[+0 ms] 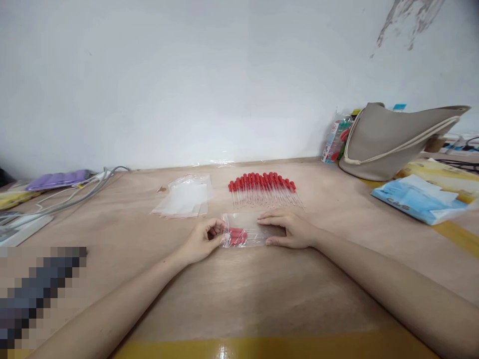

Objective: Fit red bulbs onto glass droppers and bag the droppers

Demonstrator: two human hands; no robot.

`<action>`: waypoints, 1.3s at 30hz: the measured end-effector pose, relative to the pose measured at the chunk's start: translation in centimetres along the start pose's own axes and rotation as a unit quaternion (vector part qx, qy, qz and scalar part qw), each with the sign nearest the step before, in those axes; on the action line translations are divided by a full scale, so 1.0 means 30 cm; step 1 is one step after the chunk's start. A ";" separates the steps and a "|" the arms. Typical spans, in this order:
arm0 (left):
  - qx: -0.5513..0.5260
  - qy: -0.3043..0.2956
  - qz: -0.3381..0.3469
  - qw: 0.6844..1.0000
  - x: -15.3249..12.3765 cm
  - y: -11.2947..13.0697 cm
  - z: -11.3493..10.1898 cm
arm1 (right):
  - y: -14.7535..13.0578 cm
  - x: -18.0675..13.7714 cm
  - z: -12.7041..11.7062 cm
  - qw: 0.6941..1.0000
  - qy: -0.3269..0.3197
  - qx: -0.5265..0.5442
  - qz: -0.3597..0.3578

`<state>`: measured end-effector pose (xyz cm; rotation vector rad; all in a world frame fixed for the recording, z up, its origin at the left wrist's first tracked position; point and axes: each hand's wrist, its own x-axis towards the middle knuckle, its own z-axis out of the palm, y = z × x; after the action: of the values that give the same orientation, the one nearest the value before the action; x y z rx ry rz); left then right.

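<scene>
A small clear plastic bag (258, 240) lies flat on the table with several red-bulbed glass droppers (238, 236) inside, their bulbs at its left end. My left hand (204, 240) pinches that left end between thumb and fingers. At the opposite end, my right hand (292, 229) rests on the plastic, its fingers stretched out and the thumb apart. Just beyond the bag, a row of many more red-bulbed droppers (262, 182) is laid out, thin tips toward me. A pile of clear bags (185, 197) sits to the left of that row.
A grey-beige bag (396, 142) leans by the wall at right, near a blue tissue pack (421, 199). Grey cables (80, 192) and a purple padded item (60, 180) are at left. Yellow tape (224, 348) runs along the table's front edge.
</scene>
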<state>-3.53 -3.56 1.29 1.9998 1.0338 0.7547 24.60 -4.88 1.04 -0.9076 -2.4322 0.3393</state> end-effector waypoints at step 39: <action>-0.319 0.391 -0.101 0.857 0.102 -0.071 -0.167 | 0.002 0.004 0.000 1.000 -0.008 0.013 0.000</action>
<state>-6.68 1.60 2.76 0.9780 1.1856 1.6114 24.55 -4.74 1.06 -0.8971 -2.4359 0.3789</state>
